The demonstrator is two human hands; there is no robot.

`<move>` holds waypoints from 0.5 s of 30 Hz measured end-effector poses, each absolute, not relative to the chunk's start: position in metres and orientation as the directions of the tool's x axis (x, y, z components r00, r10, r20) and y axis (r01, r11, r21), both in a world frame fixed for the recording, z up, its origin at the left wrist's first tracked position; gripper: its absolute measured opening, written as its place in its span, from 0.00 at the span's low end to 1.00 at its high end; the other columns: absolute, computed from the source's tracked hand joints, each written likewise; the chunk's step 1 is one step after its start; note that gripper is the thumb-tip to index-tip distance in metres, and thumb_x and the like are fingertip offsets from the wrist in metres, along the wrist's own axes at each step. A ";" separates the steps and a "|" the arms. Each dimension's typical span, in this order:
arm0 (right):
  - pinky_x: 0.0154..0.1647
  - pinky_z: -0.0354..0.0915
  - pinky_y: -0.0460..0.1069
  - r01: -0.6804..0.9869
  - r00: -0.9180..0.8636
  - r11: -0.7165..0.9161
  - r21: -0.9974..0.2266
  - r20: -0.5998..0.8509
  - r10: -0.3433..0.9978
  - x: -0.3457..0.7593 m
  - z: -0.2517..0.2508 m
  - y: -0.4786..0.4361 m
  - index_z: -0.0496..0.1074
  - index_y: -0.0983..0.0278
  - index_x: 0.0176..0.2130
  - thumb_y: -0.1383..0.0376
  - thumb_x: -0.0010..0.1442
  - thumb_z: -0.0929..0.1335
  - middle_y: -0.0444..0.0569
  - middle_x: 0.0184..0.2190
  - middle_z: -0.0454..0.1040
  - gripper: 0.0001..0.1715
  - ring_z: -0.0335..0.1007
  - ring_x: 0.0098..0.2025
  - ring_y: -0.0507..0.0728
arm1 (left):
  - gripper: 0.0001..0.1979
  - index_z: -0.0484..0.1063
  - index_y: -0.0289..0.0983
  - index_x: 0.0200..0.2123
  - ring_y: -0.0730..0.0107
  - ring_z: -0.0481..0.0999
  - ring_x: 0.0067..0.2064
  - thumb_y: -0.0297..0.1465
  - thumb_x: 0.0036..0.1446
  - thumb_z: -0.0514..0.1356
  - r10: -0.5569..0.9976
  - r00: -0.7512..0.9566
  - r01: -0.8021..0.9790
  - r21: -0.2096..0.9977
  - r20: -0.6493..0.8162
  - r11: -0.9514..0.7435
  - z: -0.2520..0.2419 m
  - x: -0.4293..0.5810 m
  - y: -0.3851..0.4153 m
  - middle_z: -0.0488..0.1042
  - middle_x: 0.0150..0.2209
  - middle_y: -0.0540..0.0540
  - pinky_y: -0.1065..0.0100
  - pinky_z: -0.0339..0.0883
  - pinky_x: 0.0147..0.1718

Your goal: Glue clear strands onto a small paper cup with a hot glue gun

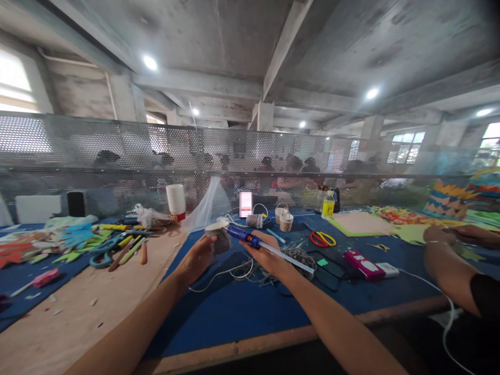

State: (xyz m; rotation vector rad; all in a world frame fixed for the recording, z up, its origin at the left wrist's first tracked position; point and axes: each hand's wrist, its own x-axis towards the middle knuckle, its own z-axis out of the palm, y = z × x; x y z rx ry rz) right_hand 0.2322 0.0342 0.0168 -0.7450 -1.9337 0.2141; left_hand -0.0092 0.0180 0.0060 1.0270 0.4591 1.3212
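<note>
My left hand [201,256] is closed around a small paper cup [221,242], its pale round end facing up and tilted. In my right hand [269,256] is a blue hot glue gun [244,236], with a long clear glue stick [289,256] sticking out of its back. The gun's nozzle points at the cup and is close to its edge; whether they touch I cannot tell. Beyond my right hand lies a tangled heap of grey cord [300,260]. A white cable [222,272] runs over the blue table cover beneath my hands.
Red and yellow scissors [323,239], small cups with handles [286,222], a yellow-labelled bottle [328,206] and a magenta box [363,264] are ahead and right. Stacked paper cups [175,200] and blue-handled scissors [102,252] are left. Another person's arm [449,265] reaches in at right.
</note>
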 end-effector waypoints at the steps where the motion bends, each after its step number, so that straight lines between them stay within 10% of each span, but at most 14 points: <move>1: 0.28 0.58 0.47 0.401 -0.301 0.793 -0.459 0.751 0.587 0.232 0.017 0.034 0.70 0.61 0.30 0.50 0.68 0.68 0.43 0.26 0.70 0.21 0.63 0.27 0.53 | 0.21 0.76 0.36 0.58 0.54 0.79 0.54 0.32 0.62 0.64 0.937 0.233 -0.568 0.818 0.260 -0.086 0.006 -0.009 0.018 0.81 0.53 0.39 0.55 0.65 0.58; 15: 0.28 0.56 0.47 0.432 -0.294 0.798 -0.420 0.771 0.565 0.232 0.013 0.042 0.70 0.61 0.28 0.49 0.69 0.67 0.43 0.24 0.69 0.23 0.61 0.25 0.52 | 0.24 0.73 0.37 0.61 0.53 0.78 0.57 0.33 0.61 0.64 0.950 0.211 -0.547 0.833 0.233 -0.083 0.006 -0.009 0.018 0.80 0.54 0.38 0.54 0.68 0.59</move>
